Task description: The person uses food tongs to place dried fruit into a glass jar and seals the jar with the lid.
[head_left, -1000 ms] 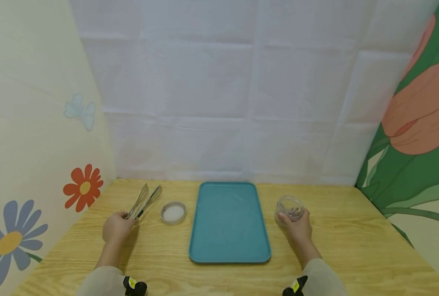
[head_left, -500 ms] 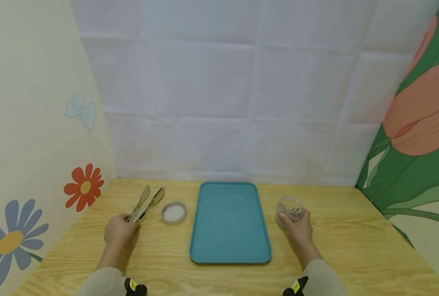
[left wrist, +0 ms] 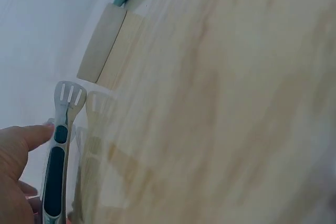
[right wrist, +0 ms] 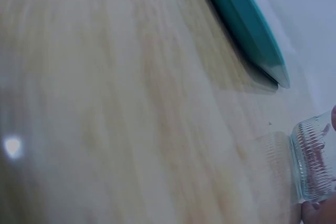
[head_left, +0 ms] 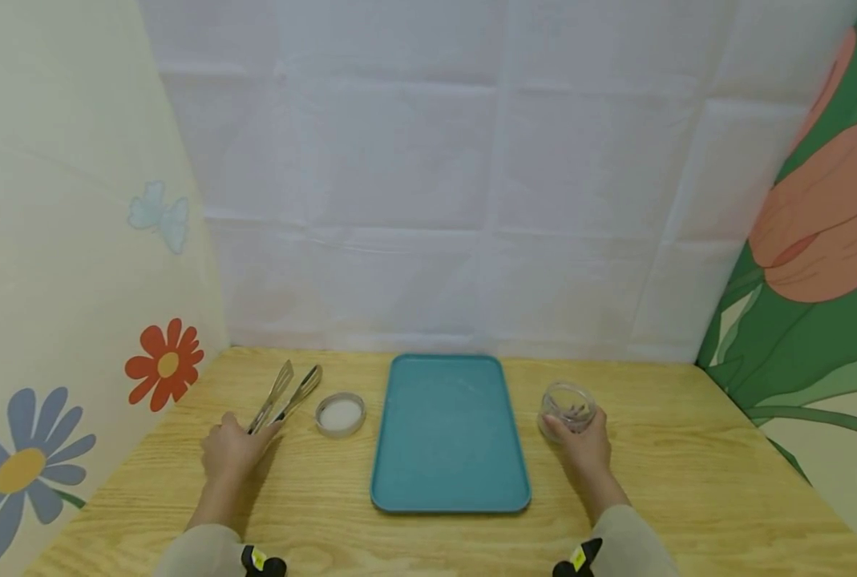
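At the left my left hand point(head_left: 229, 453) is over the handle end of metal tongs point(head_left: 305, 385) with slotted heads. Their arms spread apart on the wooden table, heads pointing away from me. In the left wrist view, the thumb lies out straight against the tongs point(left wrist: 55, 177), near a dark inlay. Some fingers are hidden behind the handle. My right hand point(head_left: 585, 449) grips a clear glass jar point(head_left: 567, 398) from its near side, thumb and fingers around it. Small dark pieces show inside. The right wrist view catches the jar's ribbed wall point(right wrist: 312, 156) low against the table.
A blue-green tray point(head_left: 450, 433) lies mid-table between the hands. Left of it sits a round, pale-rimmed lid point(head_left: 339, 415), white inside, close to the tongs. A white cloth point(head_left: 428, 176) hangs behind, and flower-printed panels point(head_left: 89, 280) flank the sides.
My left fingers loosen and spread away from the tongs, which have shifted slightly right. The right hand and jar stay in place.
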A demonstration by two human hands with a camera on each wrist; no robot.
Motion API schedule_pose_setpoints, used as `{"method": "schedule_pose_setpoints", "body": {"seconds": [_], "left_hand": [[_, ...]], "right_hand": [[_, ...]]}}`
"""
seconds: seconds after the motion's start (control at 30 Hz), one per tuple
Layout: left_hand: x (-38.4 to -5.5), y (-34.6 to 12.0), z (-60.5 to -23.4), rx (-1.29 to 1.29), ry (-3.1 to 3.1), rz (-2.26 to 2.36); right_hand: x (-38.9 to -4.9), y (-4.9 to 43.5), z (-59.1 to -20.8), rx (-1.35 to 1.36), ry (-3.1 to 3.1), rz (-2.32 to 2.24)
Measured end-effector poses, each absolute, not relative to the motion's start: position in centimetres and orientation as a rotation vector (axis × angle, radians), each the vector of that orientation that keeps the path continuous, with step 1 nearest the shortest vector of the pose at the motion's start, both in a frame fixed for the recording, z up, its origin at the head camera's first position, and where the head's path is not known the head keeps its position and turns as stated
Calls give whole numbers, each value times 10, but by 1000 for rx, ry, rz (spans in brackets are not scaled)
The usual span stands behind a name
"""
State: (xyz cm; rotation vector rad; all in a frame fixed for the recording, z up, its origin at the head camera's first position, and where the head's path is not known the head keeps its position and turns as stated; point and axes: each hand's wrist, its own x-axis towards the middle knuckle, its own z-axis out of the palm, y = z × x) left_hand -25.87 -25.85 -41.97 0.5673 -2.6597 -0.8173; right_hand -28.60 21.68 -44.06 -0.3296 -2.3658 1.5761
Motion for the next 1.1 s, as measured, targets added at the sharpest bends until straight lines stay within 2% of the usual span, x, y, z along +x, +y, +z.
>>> {"method": "schedule_pose_setpoints", "body": {"seconds": [0.13, 0.27, 0.43, 0.57, 0.87, 1.1], "left_hand": [[-262, -253, -414, 546, -2531, -835], [-270, -242, -405, 371, -2442, -996], [-276, -223, -397, 147, -2567, -1239], [-283, -212, -401, 65, -2730, -1184], [-299, -204, -424, 86, -2908, -759], [-302, -198, -432, 117, -2908, -676]], "right_hand": [[-286, 216, -440, -331, -2358, 1592], [-286, 216, -439, -330, -2357, 1603], [-285, 216, -439, -333, -2353, 1613], [-286, 215, -439, -335, -2337, 1616], [-286, 214, -439, -360, -2369, 1575], [-285, 214, -438, -366, -2375, 1563]]}}
